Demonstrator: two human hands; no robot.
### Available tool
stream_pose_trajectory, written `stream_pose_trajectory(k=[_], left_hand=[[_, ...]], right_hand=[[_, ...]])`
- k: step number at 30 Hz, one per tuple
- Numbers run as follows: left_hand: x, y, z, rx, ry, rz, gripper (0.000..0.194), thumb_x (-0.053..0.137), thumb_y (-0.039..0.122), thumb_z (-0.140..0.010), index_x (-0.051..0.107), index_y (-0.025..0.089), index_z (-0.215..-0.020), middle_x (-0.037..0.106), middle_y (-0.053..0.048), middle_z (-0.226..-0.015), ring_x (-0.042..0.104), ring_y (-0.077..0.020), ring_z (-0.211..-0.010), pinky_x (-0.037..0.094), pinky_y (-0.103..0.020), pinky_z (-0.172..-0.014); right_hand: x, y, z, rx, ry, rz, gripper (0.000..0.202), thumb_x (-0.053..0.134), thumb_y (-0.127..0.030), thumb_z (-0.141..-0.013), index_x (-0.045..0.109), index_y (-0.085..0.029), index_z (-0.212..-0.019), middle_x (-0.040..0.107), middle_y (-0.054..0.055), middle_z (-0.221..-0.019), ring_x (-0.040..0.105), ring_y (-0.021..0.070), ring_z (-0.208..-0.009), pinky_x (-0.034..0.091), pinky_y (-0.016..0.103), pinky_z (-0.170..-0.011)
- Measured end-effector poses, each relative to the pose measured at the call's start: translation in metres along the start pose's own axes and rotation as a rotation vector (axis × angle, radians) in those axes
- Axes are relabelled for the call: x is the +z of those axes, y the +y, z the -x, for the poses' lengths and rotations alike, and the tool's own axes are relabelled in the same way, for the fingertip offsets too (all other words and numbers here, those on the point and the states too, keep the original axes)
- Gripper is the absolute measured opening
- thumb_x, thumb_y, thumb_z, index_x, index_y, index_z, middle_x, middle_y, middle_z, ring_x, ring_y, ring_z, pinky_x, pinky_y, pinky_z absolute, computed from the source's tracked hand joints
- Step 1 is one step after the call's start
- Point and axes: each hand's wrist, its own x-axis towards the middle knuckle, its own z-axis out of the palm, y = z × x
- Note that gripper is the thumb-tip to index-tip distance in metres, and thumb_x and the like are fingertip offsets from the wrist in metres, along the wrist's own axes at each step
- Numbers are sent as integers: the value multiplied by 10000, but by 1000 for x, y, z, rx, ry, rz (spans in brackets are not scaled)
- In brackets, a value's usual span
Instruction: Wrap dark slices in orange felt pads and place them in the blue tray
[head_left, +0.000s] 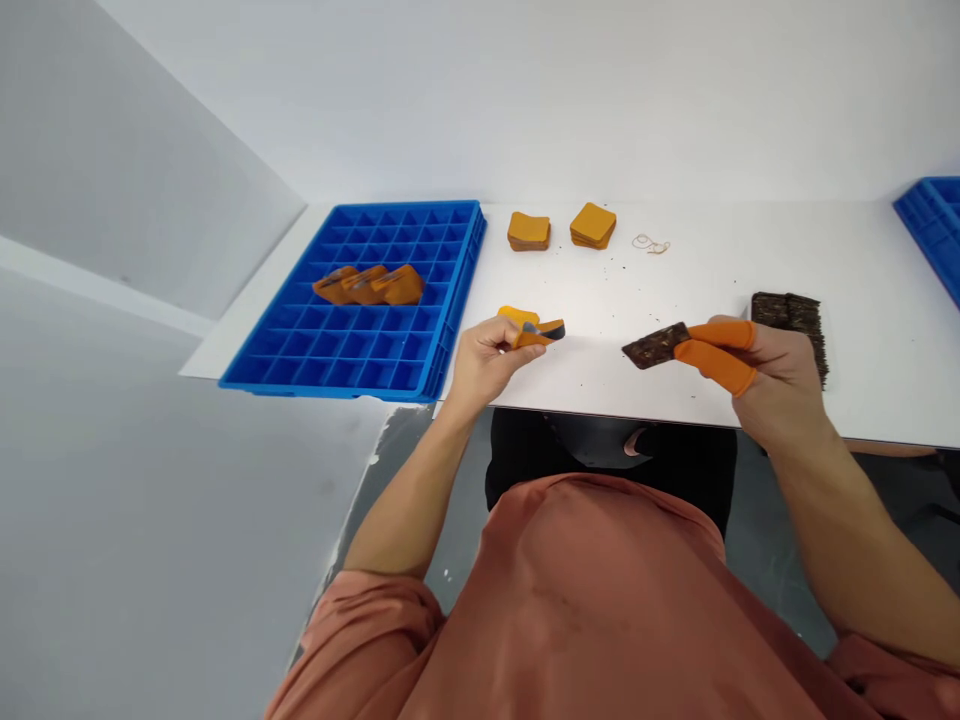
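My left hand point(491, 358) pinches a small orange pouch point(541, 334) between thumb and fingers. The pouch's mouth gapes toward the right and looks dark inside. Just behind it, a yellow-orange flat piece point(517, 314) shows partly past my fingers. Orange finger covers sit on the thumb and forefinger of my right hand point(772, 370), which grips a dark brown, flaky rectangular slab point(655, 346). The slab is held apart from the pouch, to its right. Partly hidden behind my right hand are stacked dark brown slabs point(787, 308).
On the left, a blue compartment tray point(431, 385) holds three filled-looking orange pouches point(367, 285). Two stacks of flat orange pouches point(529, 230) lie at the back of the white table point(705, 270), near thin loose bands point(649, 244). Another blue tray point(934, 235) stands at the far right.
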Motion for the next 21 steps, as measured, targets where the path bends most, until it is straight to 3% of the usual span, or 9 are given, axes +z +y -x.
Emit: stream_pose_trajectory(k=[5,10,16,21], left_hand=[[15,15,12,55,-71,44,569,986,480,-804,529,206,-603,590,22,-651,508,-136,-628,385,-301,-613],[19,23,17,98,-104,27,493,965,435,-849,591,203,-627,645,20,-674,524,-129,-627,403,-303,-621],[20,27,19,171,-121,35,397,944,354,-876,652,204,-654,709,8,-724,604,-130,-661,439,-297,-642],[22,33,19,190,-130,31,365,938,348,-889,679,204,-675,732,-3,-746,629,-132,-684,461,-290,-652]], right_hand=[[23,-38,-10,-348,-171,252,142,738,-300,-1063,879,-309,-1050,680,-6,-772,562,148,-648,449,336,-584],[34,-38,-15,-532,-214,548,211,644,-250,-1099,845,-237,-1039,679,15,-772,563,150,-651,434,323,-596],[36,-31,-17,-628,-216,773,329,574,-293,-1130,818,-205,-927,699,49,-798,562,171,-711,424,334,-649],[40,-30,-16,-659,-228,795,364,573,-245,-1122,757,-194,-812,717,56,-819,567,172,-739,410,331,-665]])
